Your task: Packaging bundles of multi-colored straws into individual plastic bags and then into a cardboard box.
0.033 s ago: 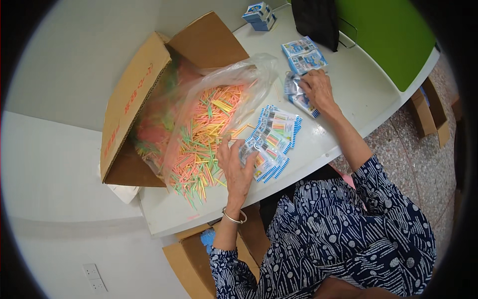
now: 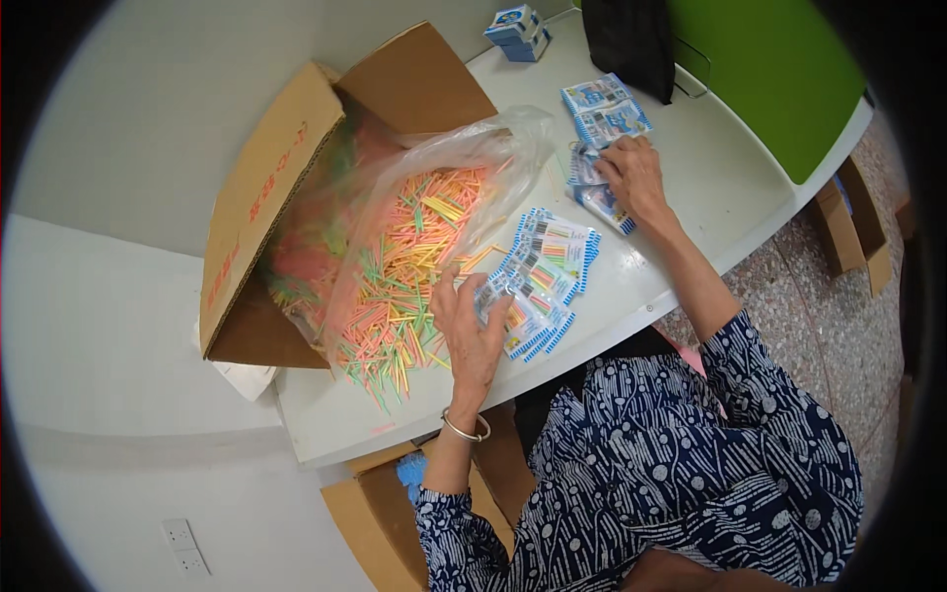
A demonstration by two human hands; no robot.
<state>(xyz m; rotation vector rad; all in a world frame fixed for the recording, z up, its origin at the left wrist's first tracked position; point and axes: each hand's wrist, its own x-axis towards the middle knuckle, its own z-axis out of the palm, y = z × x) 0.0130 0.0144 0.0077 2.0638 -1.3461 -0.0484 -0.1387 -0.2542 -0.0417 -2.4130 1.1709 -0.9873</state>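
Observation:
My left hand is at the near edge of a fanned stack of blue-and-white packets. Its fingers are apart, and the thumb lies over the corner of the nearest packet. Clear windows in the packets show thin coloured sticks. Farther right, my right hand bends its fingers over another packet, gripping its edge; the fingertips are partly hidden. Loose pink, yellow and green sticks spill from a clear plastic bag to the left of my left hand.
An opened cardboard box lies on its side around the bag, on the white table. Beyond my right hand are more packets, a black bag and small blue-and-white boxes. Cardboard boxes stand below the table.
Both hands and the packets stay nearly in place; the whole view has shifted very slightly.

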